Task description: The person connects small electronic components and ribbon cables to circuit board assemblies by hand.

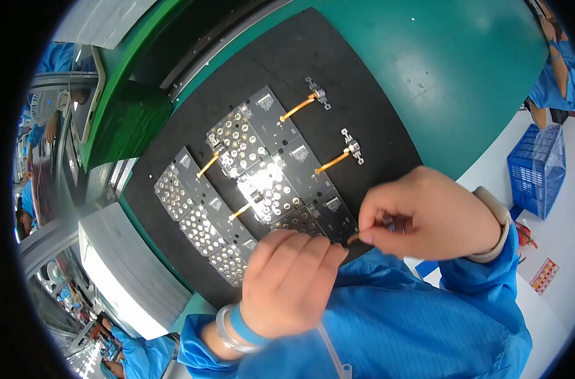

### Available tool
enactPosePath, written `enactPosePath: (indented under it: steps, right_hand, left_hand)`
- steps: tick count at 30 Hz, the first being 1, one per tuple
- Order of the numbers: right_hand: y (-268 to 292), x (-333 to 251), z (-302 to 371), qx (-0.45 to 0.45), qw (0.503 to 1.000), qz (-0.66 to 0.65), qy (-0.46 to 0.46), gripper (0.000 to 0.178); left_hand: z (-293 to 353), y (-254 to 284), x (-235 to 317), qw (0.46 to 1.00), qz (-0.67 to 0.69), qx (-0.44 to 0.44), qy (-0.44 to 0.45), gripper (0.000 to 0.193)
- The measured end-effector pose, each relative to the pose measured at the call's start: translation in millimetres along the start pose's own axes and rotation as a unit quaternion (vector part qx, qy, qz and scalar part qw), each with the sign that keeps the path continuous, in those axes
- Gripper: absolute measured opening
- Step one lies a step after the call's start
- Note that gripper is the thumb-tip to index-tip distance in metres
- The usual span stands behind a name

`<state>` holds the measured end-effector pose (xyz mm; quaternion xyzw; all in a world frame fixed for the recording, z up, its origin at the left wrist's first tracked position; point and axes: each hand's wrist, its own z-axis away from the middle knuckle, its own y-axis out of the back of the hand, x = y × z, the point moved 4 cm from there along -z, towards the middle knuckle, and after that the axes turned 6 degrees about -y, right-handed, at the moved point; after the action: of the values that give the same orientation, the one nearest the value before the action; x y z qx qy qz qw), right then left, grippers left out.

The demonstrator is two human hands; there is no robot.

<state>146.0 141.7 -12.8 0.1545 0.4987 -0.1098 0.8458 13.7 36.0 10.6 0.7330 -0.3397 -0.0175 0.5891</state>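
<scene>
A panel of dark circuit boards (294,155) with rows of round metal pads lies on a black mat (385,104). Two orange flex cables (333,162) stretch from its right side, each ending in a small metal piece. At the panel's near end, my left hand (290,281) is closed, its fingers bent together over the boards; what lies under the fingertips is hidden. Just to its right, my right hand (429,215) pinches a flex cable (353,239) at the panel's near right corner, with a metal bit showing among the curled fingers.
Another board panel (202,215) lies to the left, with two more cables at its right edge. A green frame (126,107) borders the mat at the far left. On the right stand a blue basket (533,167) and people in blue sleeves (556,79).
</scene>
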Motion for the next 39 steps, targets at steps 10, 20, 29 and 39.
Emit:
enactPosePath:
  steps: [10, 20, 29, 39]
  right_hand:
    - [4, 9, -14, 0.077, 0.991, 0.103, 0.046, 0.014]
    - [1, 9, -17, 0.082, 0.990, 0.105, 0.040, 0.016]
    - [1, 10, -16, 0.089, 0.989, 0.110, 0.036, 0.017]
    - [47, 8, 10, 0.349, 0.925, 0.141, -0.049, 0.021]
  left_hand:
    - [10, -7, -3, 0.996, -0.071, -0.039, 0.025, 0.030]
    - [14, -12, -1, 0.987, -0.151, -0.059, 0.006, 0.039]
    - [13, -14, 1, 0.983, -0.172, -0.070, 0.007, 0.039]
    - [9, -16, 1, 0.975, -0.192, -0.107, 0.018, 0.045]
